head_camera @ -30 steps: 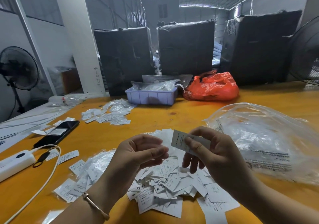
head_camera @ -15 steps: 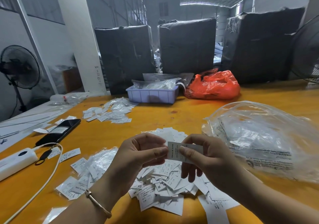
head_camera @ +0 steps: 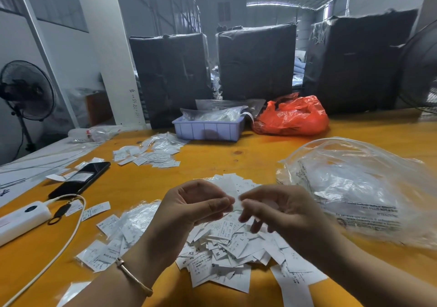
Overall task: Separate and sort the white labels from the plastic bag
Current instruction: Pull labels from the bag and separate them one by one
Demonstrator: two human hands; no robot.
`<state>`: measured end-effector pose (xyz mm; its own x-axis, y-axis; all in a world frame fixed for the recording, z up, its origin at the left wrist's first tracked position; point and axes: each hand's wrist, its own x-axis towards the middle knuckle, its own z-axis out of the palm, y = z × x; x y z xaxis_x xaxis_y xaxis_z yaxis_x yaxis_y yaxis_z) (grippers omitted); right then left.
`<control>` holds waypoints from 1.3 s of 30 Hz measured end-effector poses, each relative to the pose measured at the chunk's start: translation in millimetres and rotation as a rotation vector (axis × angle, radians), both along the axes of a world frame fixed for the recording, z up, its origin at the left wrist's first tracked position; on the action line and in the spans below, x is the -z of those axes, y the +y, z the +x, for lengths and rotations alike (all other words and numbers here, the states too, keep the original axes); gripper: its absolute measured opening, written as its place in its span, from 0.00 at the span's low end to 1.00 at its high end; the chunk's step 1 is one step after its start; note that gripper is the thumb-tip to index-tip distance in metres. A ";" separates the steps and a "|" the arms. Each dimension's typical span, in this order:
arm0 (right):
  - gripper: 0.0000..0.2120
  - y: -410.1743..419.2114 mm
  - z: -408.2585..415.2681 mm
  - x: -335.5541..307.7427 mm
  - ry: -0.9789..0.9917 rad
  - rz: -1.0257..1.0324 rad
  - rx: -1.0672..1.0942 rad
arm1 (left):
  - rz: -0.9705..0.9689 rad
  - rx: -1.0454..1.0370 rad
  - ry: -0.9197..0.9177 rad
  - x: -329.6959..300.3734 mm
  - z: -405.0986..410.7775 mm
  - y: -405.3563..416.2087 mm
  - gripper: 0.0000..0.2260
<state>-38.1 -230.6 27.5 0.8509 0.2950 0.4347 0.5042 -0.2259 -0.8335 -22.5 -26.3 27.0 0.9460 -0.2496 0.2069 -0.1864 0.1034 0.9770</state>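
Note:
A heap of white labels (head_camera: 224, 247) with size letters lies on the orange table (head_camera: 255, 155) just in front of me. Above it my left hand (head_camera: 189, 209) and my right hand (head_camera: 283, 214) meet fingertip to fingertip. Between them they pinch one small white label (head_camera: 237, 204), blurred and mostly hidden by the fingers. A large crumpled clear plastic bag (head_camera: 354, 188) lies to the right of my right hand. A smaller clear bag with labels (head_camera: 123, 233) lies under my left wrist. A separate spread of labels (head_camera: 151, 156) sits farther back on the left.
On the left lie a black phone (head_camera: 80, 176), a white power strip (head_camera: 21, 217) and its cable (head_camera: 71, 233). At the back stand a lilac tray (head_camera: 208, 131), a red plastic bag (head_camera: 293, 117) and black wrapped bales (head_camera: 255, 61). Fans stand at both sides.
My right hand has lowered the label it held up and brought it to my left fingertips. The label now shows only as a sliver between the two hands.

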 end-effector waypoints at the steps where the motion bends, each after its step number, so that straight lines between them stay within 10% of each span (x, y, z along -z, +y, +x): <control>1: 0.12 2.6 -1.6 0.6 -0.011 -0.039 0.001 | 0.013 0.021 -0.008 0.2 -0.4 0.0 0.13; 39: 0.12 -10.7 0.9 -10.7 -0.084 -0.012 0.060 | 0.204 -0.077 -0.252 6.2 -1.4 -0.5 0.09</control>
